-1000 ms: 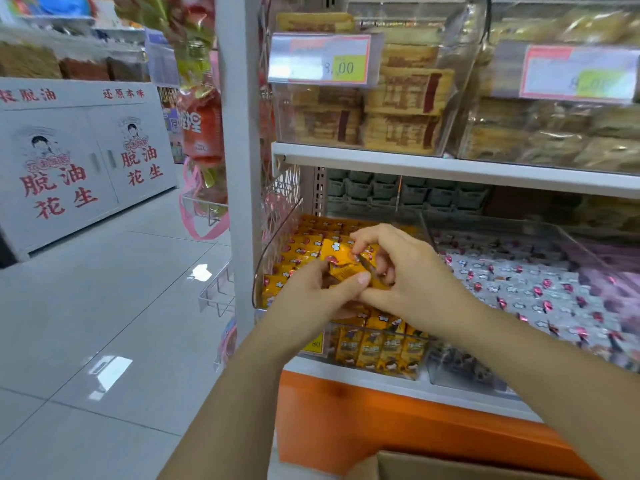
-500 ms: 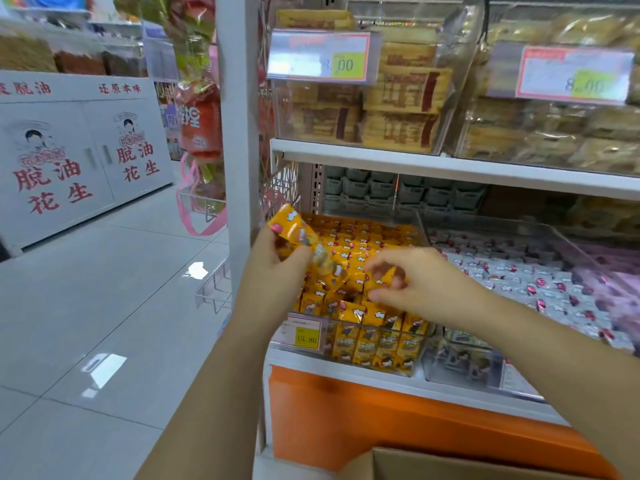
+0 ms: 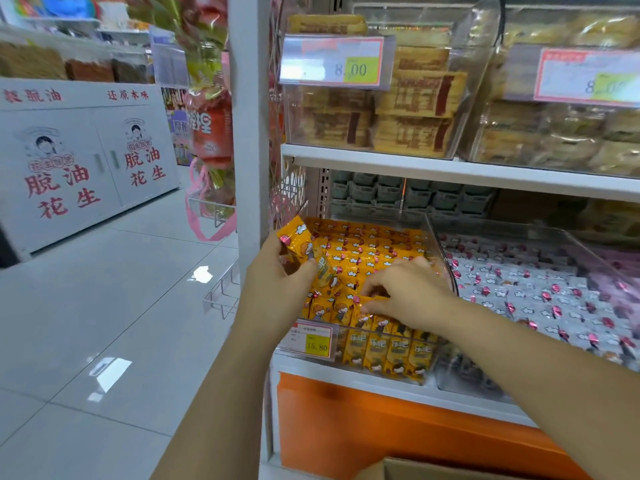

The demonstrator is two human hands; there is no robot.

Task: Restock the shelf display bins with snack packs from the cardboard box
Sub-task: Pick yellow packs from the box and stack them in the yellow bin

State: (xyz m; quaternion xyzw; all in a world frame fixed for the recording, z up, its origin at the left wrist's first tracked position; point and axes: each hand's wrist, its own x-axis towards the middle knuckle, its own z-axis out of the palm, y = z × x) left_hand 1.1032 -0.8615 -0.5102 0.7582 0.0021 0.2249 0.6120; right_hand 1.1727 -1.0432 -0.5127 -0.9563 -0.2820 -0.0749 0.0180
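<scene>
Pack (image 3: 299, 242) leftward now; long axis up-left

A white lower shelf (image 3: 363, 380), above an orange base (image 3: 381, 427), carries two clear bins side by side. The left bin (image 3: 445, 261) is filled with yellow snack packs (image 3: 367, 251), and the right bin (image 3: 467, 379) with white-and-pink packs (image 3: 519, 292). The upper shelf (image 3: 450, 171) holds clear bins of tan packs (image 3: 415, 95).

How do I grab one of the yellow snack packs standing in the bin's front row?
Pinch its top edge, coming straight down from above. The front-row yellow packs stand upright, squeezed side by side behind the clear bin wall, so only their tops are free.
</scene>
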